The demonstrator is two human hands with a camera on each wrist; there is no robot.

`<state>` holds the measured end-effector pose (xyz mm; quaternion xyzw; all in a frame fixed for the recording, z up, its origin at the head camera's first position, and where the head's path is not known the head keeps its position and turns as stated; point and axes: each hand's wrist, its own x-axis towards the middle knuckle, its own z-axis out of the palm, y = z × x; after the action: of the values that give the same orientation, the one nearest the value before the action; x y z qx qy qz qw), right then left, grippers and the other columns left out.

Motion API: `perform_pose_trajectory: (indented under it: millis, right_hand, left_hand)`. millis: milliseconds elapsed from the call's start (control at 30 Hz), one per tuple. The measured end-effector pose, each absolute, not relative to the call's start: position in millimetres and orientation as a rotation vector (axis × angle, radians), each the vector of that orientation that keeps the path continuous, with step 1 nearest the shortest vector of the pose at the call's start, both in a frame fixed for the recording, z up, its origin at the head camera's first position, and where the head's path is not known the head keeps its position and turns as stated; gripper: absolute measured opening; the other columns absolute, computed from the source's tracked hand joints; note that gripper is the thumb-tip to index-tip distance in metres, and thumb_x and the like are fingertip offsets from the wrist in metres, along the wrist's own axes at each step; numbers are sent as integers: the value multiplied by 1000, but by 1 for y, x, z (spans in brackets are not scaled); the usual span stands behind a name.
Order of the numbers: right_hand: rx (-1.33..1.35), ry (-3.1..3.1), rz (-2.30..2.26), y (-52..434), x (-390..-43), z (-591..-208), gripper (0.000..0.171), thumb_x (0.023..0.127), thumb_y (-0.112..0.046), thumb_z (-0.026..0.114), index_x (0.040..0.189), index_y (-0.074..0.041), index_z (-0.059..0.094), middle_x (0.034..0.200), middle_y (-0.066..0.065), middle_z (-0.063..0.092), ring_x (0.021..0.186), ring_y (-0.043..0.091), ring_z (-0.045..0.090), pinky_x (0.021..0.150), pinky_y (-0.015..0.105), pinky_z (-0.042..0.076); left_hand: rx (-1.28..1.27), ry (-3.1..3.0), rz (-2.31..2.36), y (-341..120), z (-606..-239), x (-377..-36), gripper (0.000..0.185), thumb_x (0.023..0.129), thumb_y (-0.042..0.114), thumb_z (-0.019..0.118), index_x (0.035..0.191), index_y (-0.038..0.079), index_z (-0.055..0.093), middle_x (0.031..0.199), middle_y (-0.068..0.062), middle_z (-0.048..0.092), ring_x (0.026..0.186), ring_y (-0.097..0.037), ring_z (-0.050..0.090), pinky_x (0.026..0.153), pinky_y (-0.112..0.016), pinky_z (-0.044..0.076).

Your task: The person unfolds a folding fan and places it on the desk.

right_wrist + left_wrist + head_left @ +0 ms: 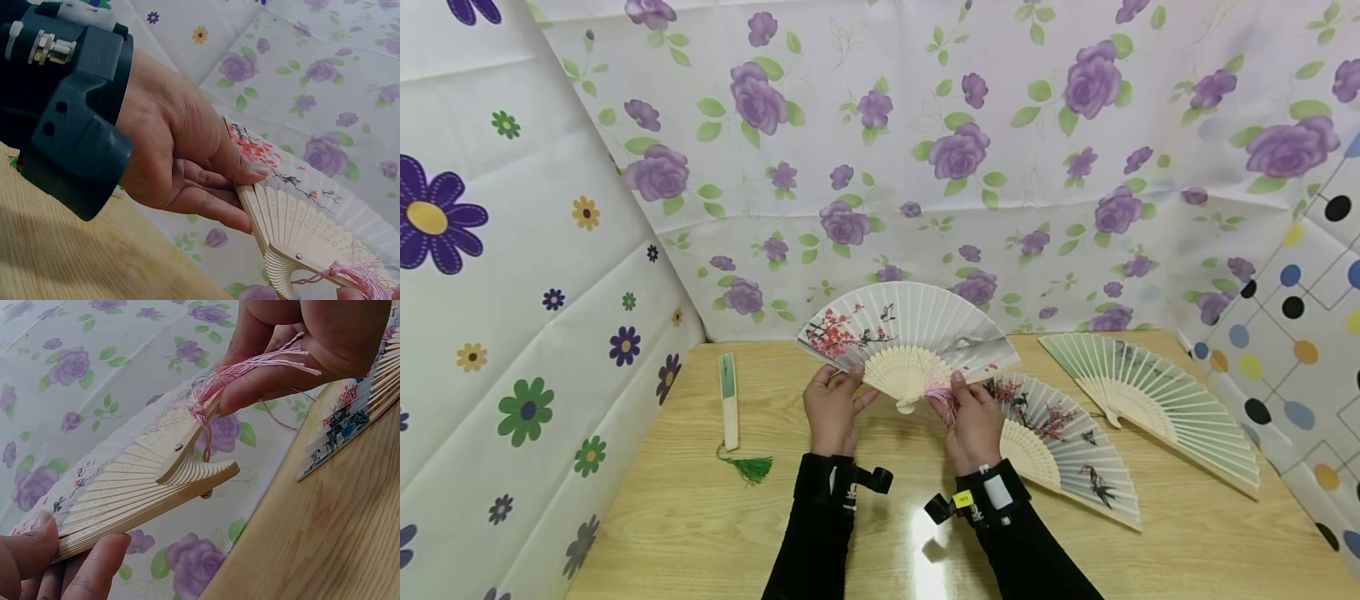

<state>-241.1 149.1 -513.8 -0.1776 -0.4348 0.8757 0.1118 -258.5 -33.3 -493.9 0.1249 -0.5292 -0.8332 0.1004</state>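
A spread white folding fan [917, 321] with red blossoms, pale wooden sticks and a pink tassel [938, 392] is held up above the table. My left hand [833, 408] pinches its left end stick between thumb and fingers; the right wrist view shows this left hand [181, 150] clearly. My right hand [976, 425] grips the other end stick near the tassel. In the left wrist view, that right hand [312, 350] has the pink tassel [250, 369] lying over its fingers. The sticks fan out from a metal rivet [179, 447].
A second open fan [1060, 442] with blossoms and birds lies right of my right hand. Farther right is an open green fan [1157, 400]. A folded fan [728, 400] with a green tassel [752, 468] lies at left on the wooden table [662, 517]. Flowered cloth [865, 167] hangs behind.
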Motion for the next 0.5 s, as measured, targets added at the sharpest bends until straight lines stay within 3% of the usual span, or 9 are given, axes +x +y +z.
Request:
perform_pose_trajectory:
  millis: [200,500]
  right_hand:
    - [-521,-1239,2599,149,-239,-512,43,117,-16,66,78,-15,49,75,-4,48,62,9,43,93,35,75]
    - [-529,-1167,2618,149,-240,-512,41,118,-14,64,80,-13,51,94,-2,61,67,7,56,92,31,75]
  left_hand:
    - [343,-1555,-2466,-33,-495,-258,18,110,-2,73,128,-5,73,96,-3,73,95,-15,78,82,-36,77]
    - [360,-1539,-2455,-31,-497,-259,18,109,-3,73,127,-4,73,97,-2,73,94,-14,76,80,-35,76]
